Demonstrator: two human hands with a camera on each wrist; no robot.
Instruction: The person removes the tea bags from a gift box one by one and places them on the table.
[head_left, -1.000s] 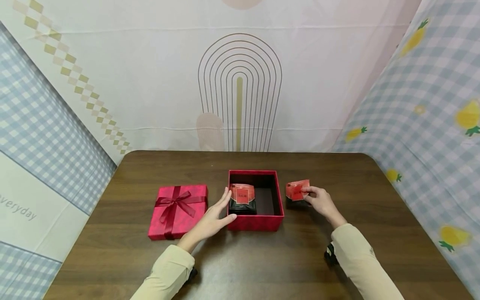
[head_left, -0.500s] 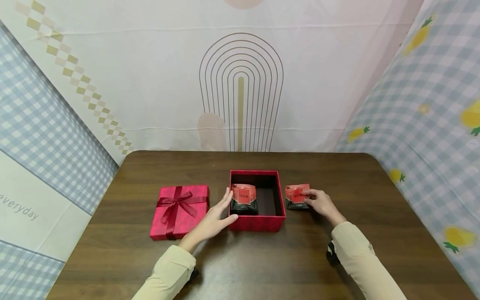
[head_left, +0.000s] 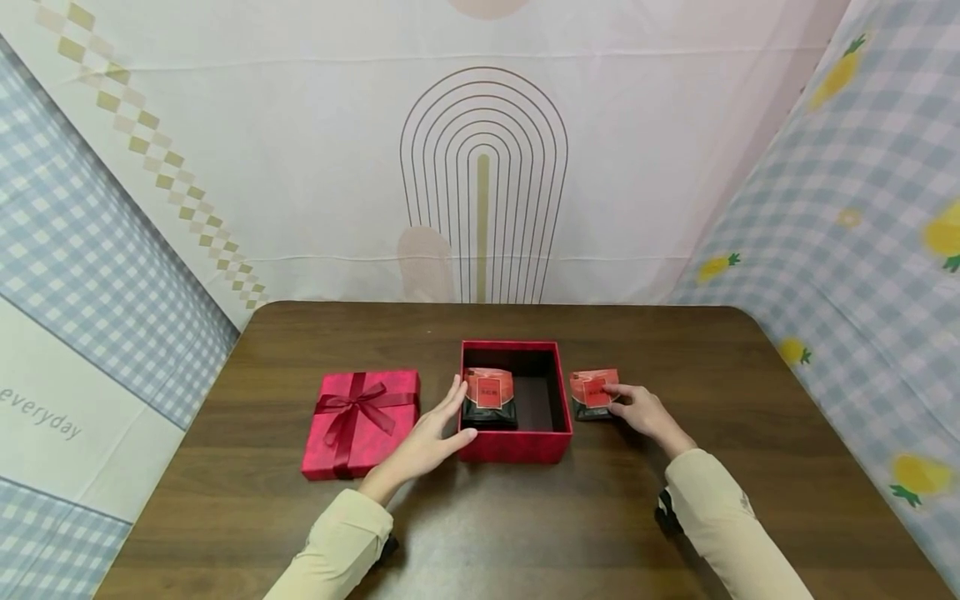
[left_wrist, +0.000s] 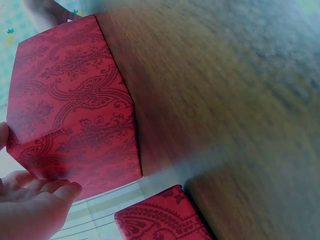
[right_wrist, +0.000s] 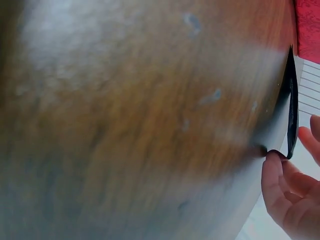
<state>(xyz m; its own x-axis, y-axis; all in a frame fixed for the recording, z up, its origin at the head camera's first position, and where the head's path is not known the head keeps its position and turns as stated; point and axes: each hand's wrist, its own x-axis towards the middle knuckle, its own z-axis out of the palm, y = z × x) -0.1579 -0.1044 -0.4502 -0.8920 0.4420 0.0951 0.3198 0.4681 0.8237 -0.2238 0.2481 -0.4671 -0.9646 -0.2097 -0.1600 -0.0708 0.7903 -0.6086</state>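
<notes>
The left hand [head_left: 424,442] has its fingers spread along the left side of an open red gift box [head_left: 514,447], its thumb by the near left corner. The right hand [head_left: 647,413] pinches the right edge of a red-and-black packet [head_left: 587,392], which lies flat just right of the box. A similar red-topped pouch [head_left: 491,408] sits in the box's left half. Left of the box is the red lid [head_left: 322,442], topped with a dark red ribbon bow [head_left: 362,406]. All stand on a brown wood-grain worktop [head_left: 480,533], before a pale arch-patterned cloth [head_left: 330,167].
</notes>
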